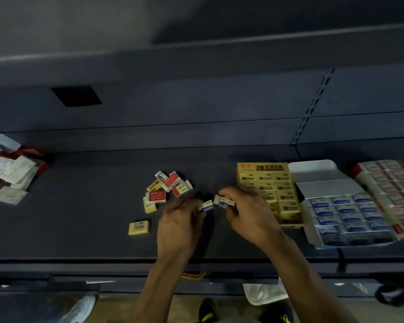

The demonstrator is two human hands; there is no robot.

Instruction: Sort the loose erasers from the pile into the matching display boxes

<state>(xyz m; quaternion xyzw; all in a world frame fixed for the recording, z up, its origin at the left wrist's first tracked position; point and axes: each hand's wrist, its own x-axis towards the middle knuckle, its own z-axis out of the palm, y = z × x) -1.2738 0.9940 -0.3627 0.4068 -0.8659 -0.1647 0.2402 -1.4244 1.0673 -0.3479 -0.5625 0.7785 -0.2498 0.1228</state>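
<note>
Centre frame: left hand (180, 220) pinches 1 white eraser in a blue paper sleeve (207, 206); right hand (247, 213), fingers curled, pinches a 2nd blue-sleeved eraser (225, 202) just beside it. Mixed pile of red, yellow and blue erasers (167, 188) sits up-left. Risk, my judgement: blue-and-white cardboard display box (346, 216) lies right of the yellow 2B display box (272, 183); a loose pinch crossing over could drop 1 in the wrong tray.
</note>
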